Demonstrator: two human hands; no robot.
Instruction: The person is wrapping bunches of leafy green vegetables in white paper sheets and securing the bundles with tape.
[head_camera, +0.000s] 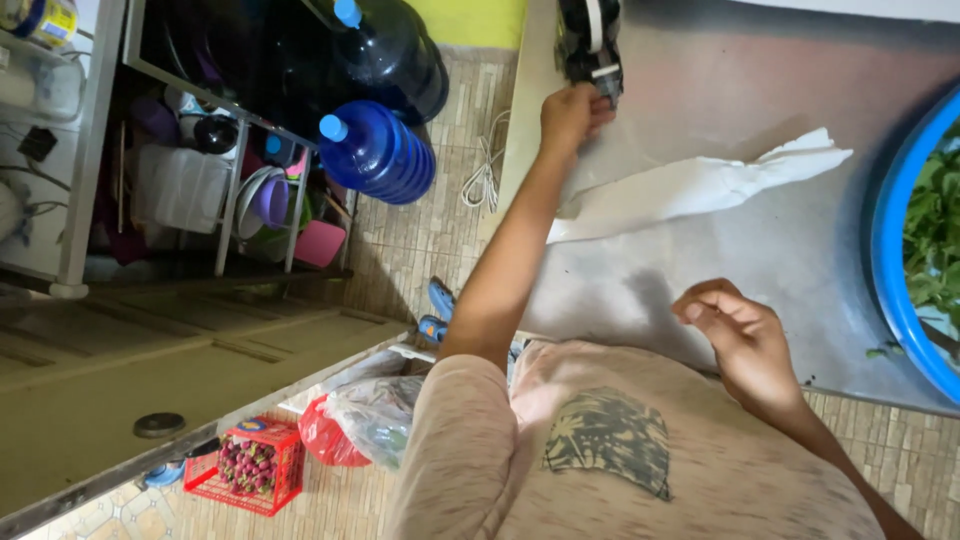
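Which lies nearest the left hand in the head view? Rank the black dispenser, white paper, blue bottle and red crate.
1. Black dispenser: right at the left hand.
2. White paper: on the table beside that hand.
3. Blue bottle: off the table.
4. Red crate: on the floor, farthest.

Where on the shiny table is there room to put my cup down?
The metal table is bare along its far side, between the black device and the blue basin. There is also room between the white plastic bag and the right hand. It is crowded by the left hand, near the device.
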